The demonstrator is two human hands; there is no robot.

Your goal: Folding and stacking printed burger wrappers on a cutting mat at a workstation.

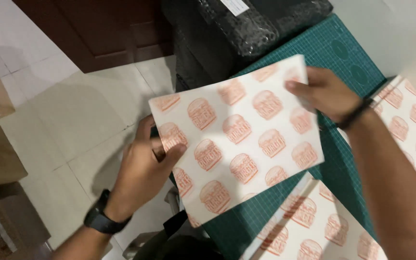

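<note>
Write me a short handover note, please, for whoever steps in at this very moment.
Left hand: grips the sheet's left edge, thumb on top.
Right hand: pinches the sheet's upper right corner.
The sheet, white with orange burger prints, is held flat just above the green mat.
More printed sheets lie at the right and near edges.
A black wrapped parcel sits beyond the mat.
Done: one sheet lifted.
Left: cannot tell; no fold or cut yet.

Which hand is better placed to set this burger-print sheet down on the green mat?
Probably the right hand: it grips the burger-print sheet at its far edge above the green cutting mat. The left hand holds the near edge off the mat.
</note>
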